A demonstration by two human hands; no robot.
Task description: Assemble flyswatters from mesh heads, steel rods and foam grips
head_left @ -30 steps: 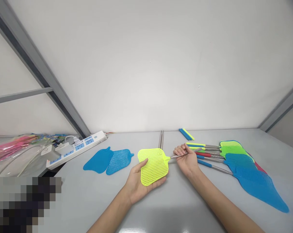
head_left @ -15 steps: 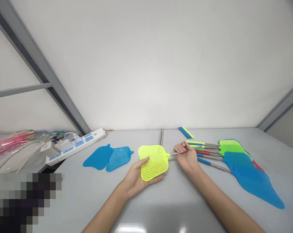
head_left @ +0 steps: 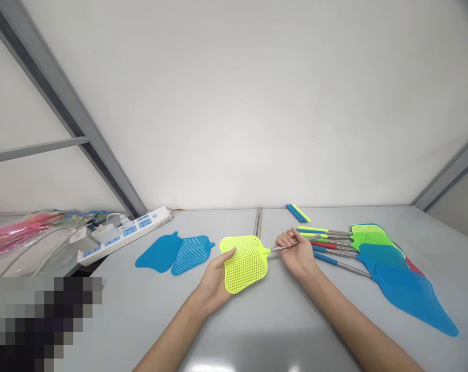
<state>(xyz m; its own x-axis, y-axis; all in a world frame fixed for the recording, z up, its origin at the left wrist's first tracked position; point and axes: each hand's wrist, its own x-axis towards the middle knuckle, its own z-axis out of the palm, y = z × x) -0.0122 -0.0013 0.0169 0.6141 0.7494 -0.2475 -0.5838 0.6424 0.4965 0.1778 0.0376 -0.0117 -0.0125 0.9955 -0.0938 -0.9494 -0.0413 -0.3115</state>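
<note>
My left hand (head_left: 214,284) grips a yellow fly swatter head (head_left: 245,264) from its left side, thumb on top and the other fingers hidden beneath. A metal rod (head_left: 307,241) meets the neck of that head on the right. My right hand (head_left: 298,253) is closed around this rod, whose bare end sticks out past the thumb. Behind the yellow head, two loose metal rods (head_left: 258,222) lie on the table. Left of my left hand are two blue swatter heads, one solid-looking (head_left: 157,253) and one perforated (head_left: 193,254).
Several swatters with handles lie overlapped at right, a blue one (head_left: 412,294) nearest. Blue and yellow grip tubes (head_left: 298,213) rest near the wall. A power strip (head_left: 125,235) with plugs stands at left, beside plastic-wrapped pink items (head_left: 20,235). The grey table (head_left: 280,315) meets a white wall.
The yellow head has tilted slightly in my left hand, and its lower fingers have gone out of sight underneath. My right hand keeps its hold on the rod. The view has shifted a little.
</note>
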